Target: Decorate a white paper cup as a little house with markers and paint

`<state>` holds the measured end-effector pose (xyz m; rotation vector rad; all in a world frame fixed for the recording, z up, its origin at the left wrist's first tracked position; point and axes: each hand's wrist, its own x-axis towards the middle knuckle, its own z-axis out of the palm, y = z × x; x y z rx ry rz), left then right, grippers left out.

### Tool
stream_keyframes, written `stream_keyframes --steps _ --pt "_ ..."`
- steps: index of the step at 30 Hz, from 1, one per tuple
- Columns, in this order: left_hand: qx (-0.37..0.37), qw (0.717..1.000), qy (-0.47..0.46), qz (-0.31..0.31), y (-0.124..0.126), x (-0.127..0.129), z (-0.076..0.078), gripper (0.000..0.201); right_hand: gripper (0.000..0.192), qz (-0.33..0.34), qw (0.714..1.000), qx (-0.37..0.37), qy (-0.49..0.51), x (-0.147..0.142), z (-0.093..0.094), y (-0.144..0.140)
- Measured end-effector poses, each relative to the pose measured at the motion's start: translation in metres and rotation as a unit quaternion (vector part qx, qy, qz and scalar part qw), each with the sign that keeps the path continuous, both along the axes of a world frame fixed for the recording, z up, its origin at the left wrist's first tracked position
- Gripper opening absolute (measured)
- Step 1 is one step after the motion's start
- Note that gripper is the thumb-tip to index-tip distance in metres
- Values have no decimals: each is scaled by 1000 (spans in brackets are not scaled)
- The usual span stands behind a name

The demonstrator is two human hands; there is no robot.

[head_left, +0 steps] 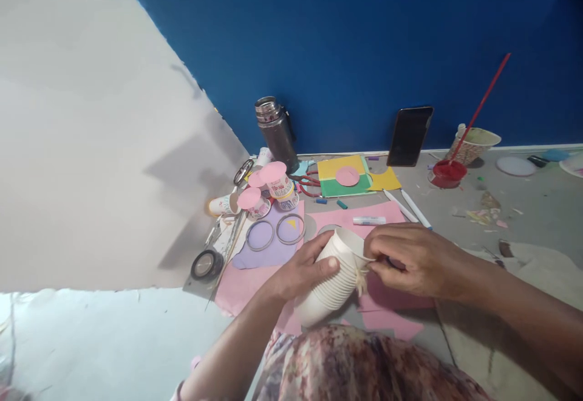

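Cup stack (331, 282) tilted above pink paper (234, 294), long axis slanting toward my right hand (405, 261); I hold side clamped in left hand (307, 267), right fingers pinched together on near rim.

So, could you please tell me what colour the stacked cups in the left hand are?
The stacked cups are off-white, showing best in the head view.

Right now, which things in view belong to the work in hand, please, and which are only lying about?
In hand:
- stack of white cups, held by the left hand
- right hand, at its rim

Seemingly just lying about:
- dark flask
- phone
- red pot
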<state>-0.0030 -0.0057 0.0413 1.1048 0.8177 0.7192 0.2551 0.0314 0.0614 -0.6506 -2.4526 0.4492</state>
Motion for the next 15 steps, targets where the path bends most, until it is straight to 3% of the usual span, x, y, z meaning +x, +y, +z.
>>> stream_keyframes --steps 3,9,14,15 --pt "-13 999 21 30 4 9 -2 64 20 0 1000 8 5 -1 -2 1" --pt "-73 995 -12 64 9 10 -3 65 15 -73 994 6 75 1 3 11" --pt "-73 994 -24 78 11 2 -2 60 4 -213 970 -28 118 4 7 15" --pt "-64 995 -8 81 11 2 -2 60 15 -243 962 -17 127 5 6 15"
